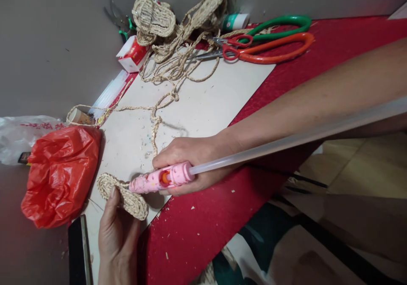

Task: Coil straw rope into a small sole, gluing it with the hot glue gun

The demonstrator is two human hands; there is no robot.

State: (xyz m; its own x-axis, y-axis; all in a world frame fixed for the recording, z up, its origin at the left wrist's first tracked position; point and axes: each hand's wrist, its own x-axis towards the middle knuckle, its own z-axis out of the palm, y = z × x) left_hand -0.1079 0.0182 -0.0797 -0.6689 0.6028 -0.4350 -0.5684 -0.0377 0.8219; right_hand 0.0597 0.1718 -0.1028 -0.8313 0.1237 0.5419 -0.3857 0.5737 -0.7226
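My left hand (116, 238) pinches a small oval coil of braided straw (135, 203), thumb on its upper face and the fingers beneath. My right hand (187, 160) is wrapped round a pink hot glue gun (152, 181). The gun's nozzle end is at the coil's edge; I cannot tell whether it touches. A long translucent glue stick (270, 145) runs out of the gun's back and past the right forearm. From near the right hand, a straw braid (155, 134) trails with knot-like loops across a white board (206, 100) to a tangled heap.
Round the board lie straw bundles (154, 18), orange-and-green-handled scissors (276, 50), small red-handled scissors (231, 52), pliers (119, 20), a red-and-white box (132, 55), glue sticks (110, 91), a red plastic bag (63, 170) and a phone-like dark object (79, 251). Red cloth (187, 221) covers the table.
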